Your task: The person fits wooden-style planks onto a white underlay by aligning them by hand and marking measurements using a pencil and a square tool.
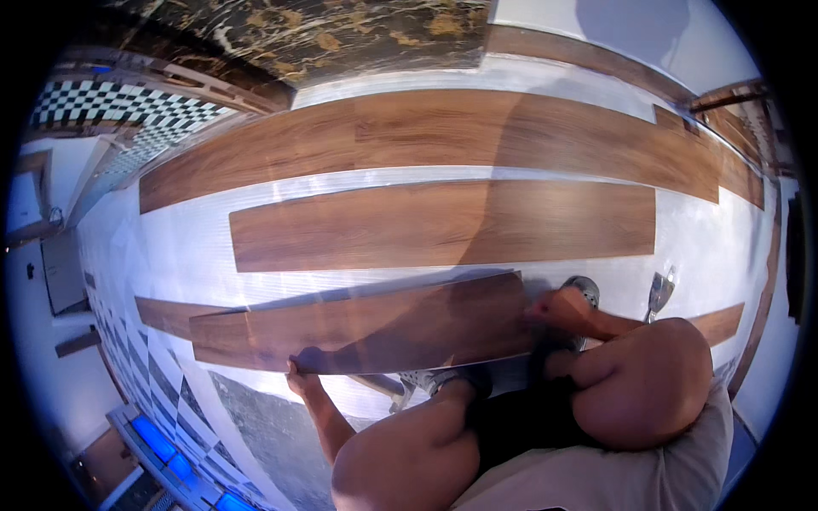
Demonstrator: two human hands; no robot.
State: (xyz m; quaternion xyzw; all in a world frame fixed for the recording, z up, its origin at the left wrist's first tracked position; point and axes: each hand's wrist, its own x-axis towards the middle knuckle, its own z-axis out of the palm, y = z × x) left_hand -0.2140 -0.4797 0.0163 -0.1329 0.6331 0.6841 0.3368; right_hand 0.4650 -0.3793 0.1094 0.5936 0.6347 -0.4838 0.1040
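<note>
A brown wood-look floor plank (366, 328) lies across in front of my legs, slightly tilted, with a dark shadow along its far edge. My left hand (298, 376) is closed on its near edge toward the left end, thumb on top. At the plank's right end is my right hand (562, 311), closed against that end; its fingertips are blurred and in shadow. Beyond lies a second plank (443, 226), flat on the whitish, ridged floor (183, 247). Farther off, joined planks (426, 128) form a long row.
Right of my right foot lies a flat-bladed scraper (659, 294). A wooden-handled tool (375, 385) rests near my left shoe (426, 379). Other plank pieces show at the left (175, 315) and right (722, 324). A dark marbled panel (341, 38) stands at the far side.
</note>
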